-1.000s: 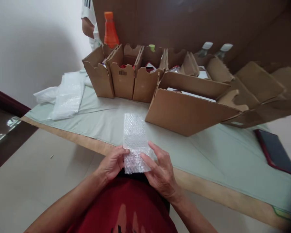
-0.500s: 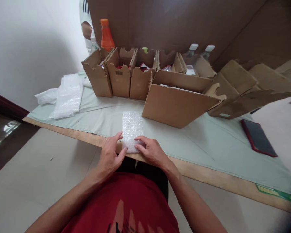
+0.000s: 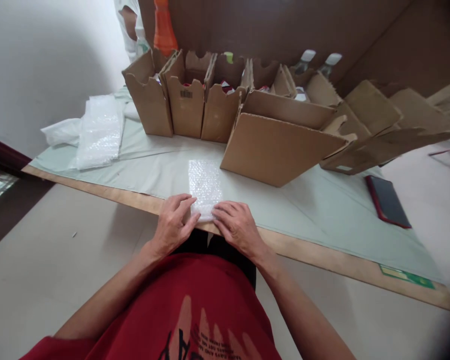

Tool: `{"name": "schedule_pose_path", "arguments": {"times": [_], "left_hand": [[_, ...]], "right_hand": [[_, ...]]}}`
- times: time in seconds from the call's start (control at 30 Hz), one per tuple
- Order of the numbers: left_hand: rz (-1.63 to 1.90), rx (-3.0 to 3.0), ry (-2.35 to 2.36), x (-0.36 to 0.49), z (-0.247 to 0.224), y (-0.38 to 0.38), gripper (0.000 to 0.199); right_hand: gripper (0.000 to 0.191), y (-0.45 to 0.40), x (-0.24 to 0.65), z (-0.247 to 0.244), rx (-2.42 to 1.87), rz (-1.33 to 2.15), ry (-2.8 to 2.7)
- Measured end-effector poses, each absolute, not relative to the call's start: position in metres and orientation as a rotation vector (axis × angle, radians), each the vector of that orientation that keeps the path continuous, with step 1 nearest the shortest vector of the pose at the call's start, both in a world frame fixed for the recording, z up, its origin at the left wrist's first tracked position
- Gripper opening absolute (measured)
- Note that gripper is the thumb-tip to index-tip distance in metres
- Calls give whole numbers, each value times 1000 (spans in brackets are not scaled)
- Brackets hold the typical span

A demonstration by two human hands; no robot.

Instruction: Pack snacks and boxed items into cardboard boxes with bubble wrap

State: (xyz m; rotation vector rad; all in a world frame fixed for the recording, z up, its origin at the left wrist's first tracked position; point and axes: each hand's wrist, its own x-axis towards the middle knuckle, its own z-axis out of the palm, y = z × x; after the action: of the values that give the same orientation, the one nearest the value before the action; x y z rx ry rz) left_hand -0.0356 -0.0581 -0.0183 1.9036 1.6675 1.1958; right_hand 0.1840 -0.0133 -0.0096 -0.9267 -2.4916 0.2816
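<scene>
A small clear bubble wrap bag (image 3: 205, 182) lies flat on the cloth-covered table, its near end folded over at the table's front edge. My left hand (image 3: 175, 218) is at the near left corner, thumb and fingers closing on the folded end. On the right corner, my right hand (image 3: 237, 223) has its fingers pressed together over the same fold. Whether anything is inside the bag I cannot tell.
Several cardboard file boxes (image 3: 187, 112) stand along the back, with a wide one (image 3: 281, 150) nearer. More bubble wrap bags (image 3: 99, 132) are piled at left. A phone (image 3: 388, 200) lies at right. Behind the boxes are an orange bottle (image 3: 164, 30) and a person's arm (image 3: 129, 22).
The near end of the bubble wrap bag is folded into a narrower strip. My right hand has flattened over its corner, and my left fingers have curled in. The whole view has shifted slightly.
</scene>
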Motion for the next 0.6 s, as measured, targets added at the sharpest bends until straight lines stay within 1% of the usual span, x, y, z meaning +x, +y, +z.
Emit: {"name": "schedule_pose_path", "arguments": {"times": [0.13, 0.27, 0.43, 0.6], "left_hand": [[1166, 1993, 1560, -38, -23, -73, 25], [1159, 1923, 1631, -35, -27, -72, 24], [1158, 1844, 1770, -37, -26, -57, 24], [1147, 1852, 1809, -39, -26, -47, 23]], "right_hand": [[19, -10, 179, -10, -962, 303, -2463], [20, -10, 177, -7, -1010, 324, -2431], [26, -16, 182, -7, -1134, 209, -2271], [25, -24, 185, -11, -1011, 179, -2369]]}}
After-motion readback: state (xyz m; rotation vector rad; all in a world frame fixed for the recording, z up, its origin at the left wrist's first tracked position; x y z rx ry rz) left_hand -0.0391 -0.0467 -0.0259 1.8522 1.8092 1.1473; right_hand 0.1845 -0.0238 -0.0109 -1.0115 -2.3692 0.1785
